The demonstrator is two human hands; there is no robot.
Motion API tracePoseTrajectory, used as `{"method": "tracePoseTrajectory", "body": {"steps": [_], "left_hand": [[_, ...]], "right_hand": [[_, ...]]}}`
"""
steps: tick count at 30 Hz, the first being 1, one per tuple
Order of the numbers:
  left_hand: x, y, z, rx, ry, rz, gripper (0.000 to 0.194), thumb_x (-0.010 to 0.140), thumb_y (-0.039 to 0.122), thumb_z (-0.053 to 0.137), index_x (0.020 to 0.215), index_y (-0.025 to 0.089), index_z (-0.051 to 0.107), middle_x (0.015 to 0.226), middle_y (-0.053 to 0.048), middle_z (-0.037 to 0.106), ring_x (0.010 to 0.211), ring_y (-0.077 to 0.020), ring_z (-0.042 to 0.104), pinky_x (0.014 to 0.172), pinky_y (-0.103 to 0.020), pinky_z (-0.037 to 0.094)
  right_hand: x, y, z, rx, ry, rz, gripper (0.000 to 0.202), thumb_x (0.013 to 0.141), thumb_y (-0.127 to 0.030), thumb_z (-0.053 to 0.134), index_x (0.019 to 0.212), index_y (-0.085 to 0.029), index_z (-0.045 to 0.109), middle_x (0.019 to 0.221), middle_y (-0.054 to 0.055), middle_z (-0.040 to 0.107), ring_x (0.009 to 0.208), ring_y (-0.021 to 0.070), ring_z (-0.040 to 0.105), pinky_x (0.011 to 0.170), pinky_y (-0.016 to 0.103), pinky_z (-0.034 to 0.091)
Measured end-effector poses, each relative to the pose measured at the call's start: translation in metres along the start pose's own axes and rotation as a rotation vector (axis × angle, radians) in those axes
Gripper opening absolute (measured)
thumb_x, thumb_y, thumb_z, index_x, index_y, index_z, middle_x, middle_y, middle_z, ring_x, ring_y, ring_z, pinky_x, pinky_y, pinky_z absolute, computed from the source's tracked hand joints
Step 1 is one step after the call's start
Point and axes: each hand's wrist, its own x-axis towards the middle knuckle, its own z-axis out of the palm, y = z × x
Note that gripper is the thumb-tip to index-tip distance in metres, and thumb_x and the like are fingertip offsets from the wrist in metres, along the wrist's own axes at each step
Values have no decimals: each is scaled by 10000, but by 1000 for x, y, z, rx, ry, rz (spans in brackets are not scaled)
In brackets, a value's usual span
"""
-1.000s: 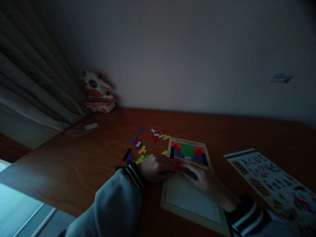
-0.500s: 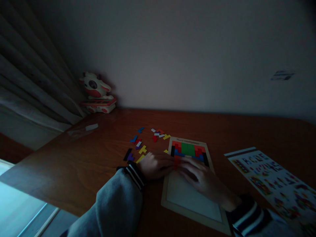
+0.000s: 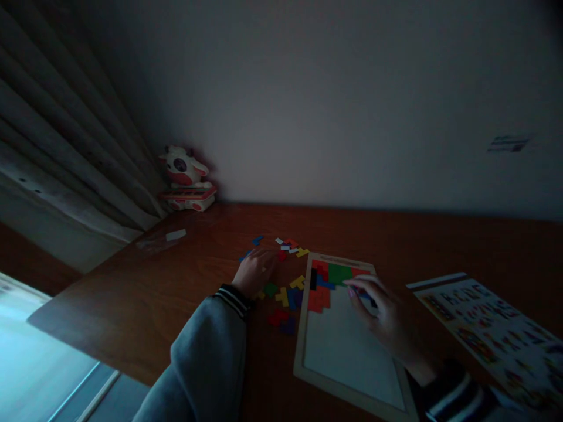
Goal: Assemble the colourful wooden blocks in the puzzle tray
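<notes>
My left hand [image 3: 257,271] is palm down over loose, flat puzzle pieces left of the board, fingers stretched forward. It hides some of the pieces under it. My right hand [image 3: 385,313] hovers over the right side of the wooden puzzle board [image 3: 347,404], fingers bent and a gap showing below them. Its fingertips are close to blue pieces near the top; I cannot tell whether they touch. At the board's top left sit a red piece [image 3: 319,299], a black piece [image 3: 313,279], a green block [image 3: 339,274] and several others. The lower part is bare white.
Several coloured pieces, including a yellow piece [image 3: 282,296] and a red piece [image 3: 278,317], lie left of the board. A printed sheet [image 3: 479,310] lies on the right. A cow-shaped toy keyboard [image 3: 189,196] stands at the back left, with clear plastic wrapping [image 3: 153,245] before it.
My left hand has left the board for the loose pieces at the left. My right hand has shifted right, off the red piece, which now lies flat in the board. The view has shifted slightly.
</notes>
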Motion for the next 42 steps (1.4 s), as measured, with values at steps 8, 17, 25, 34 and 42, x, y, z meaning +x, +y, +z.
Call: {"method": "tracePoseTrajectory", "body": {"steps": [8,17,25,34,42], "left_hand": [[50,30,36,25,-123,-67,378,997,313,436,1337,182,534,1429,-128,526,1322,-277,480,1101,-509,386],[54,25,35,117,-232,-133,349,965,347,519,1277,204,584,1221,-105,678,1092,-260,655,946,-383,505],[48,24,23,166,-288,-102,294,963,247,480,1209,227,640,1071,-96,726,950,-248,703,797,-332,544],[45,23,24,109,-141,16,251,912,163,521,1093,172,694,989,-100,735,870,-199,702,796,-291,547],[41,81,33,-476,125,339,145,893,154,610,944,185,742,1032,-70,740,967,-173,682,885,-299,543]], "right_hand": [[2,3,-2,6,13,22,153,967,-304,501,1072,-255,601,1029,63,652,951,209,654,835,371,546],[4,4,-4,9,32,46,190,961,-318,506,1089,-236,619,1043,68,663,937,199,668,799,338,559],[5,7,-8,-31,94,-3,184,958,-310,516,1093,-232,613,1023,75,666,899,205,667,789,357,560],[10,11,-15,37,190,70,181,944,-330,536,1051,-224,636,991,79,670,866,202,663,766,344,558],[11,12,-24,135,160,237,244,943,-384,539,1084,-215,643,941,77,705,802,190,672,686,321,566]]}}
